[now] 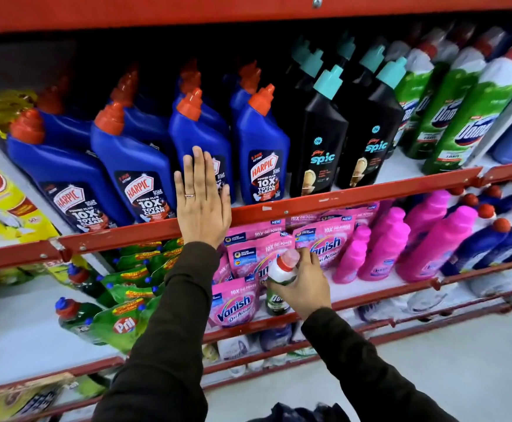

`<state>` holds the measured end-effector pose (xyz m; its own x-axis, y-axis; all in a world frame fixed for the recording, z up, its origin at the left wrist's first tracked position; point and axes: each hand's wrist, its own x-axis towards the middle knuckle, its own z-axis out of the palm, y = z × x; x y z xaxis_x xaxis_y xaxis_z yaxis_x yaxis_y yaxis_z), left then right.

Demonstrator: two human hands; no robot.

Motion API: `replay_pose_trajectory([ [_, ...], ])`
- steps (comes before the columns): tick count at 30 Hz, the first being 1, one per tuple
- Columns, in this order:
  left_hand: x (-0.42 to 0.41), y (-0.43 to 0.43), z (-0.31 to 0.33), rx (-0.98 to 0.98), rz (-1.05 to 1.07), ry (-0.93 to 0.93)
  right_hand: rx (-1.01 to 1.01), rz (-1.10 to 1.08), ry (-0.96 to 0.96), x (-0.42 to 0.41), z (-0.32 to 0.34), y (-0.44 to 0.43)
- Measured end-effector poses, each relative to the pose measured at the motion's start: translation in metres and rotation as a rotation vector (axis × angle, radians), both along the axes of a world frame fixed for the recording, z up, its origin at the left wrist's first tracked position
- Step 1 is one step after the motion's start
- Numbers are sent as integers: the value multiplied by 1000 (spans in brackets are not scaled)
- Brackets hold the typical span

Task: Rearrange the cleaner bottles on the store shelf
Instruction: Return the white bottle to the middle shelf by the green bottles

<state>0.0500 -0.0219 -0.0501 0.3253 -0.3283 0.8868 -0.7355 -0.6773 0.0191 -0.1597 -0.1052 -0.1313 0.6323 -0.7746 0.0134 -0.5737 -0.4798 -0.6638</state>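
Observation:
My left hand [202,196] lies flat, fingers together, against the front of a blue Harpic bottle [198,138] with an orange cap, third in the front row of blue Harpic bottles [126,159] on the upper shelf. My right hand [305,284] grips a small green Domex bottle [279,278] with a white shoulder and red cap, held in front of the lower shelf among pink Vanish pouches [236,303]. Black Spic bottles [320,147] with teal caps stand right of the Harpic row. Larger green Domex bottles [467,117] stand further right.
A red rail [355,196] fronts the upper shelf. Pink bottles [431,239] and blue bottles [492,239] fill the lower shelf at right. Green Pril pouches and bottles [120,324] sit lower left. A yellow pack [2,193] stands at far left. The floor [461,376] shows at bottom right.

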Motion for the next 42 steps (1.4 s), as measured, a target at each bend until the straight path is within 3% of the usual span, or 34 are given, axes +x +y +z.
replay_pose_trajectory([
  [6,-1,-1,1,-3,-4,5,-31,-8,-98,-12,26,-12],
  [13,-1,1,-1,-23,-32,-1,-158,-70,-331,-32,124,-41],
  [23,2,-2,-5,-48,-119,-7,-406,-368,-570,-76,234,-93],
  [33,2,-1,-7,-44,-124,-20,-518,-546,-686,-80,246,-163],
  [42,4,-1,-8,-33,-119,-11,-468,-487,-576,-55,236,-195],
])
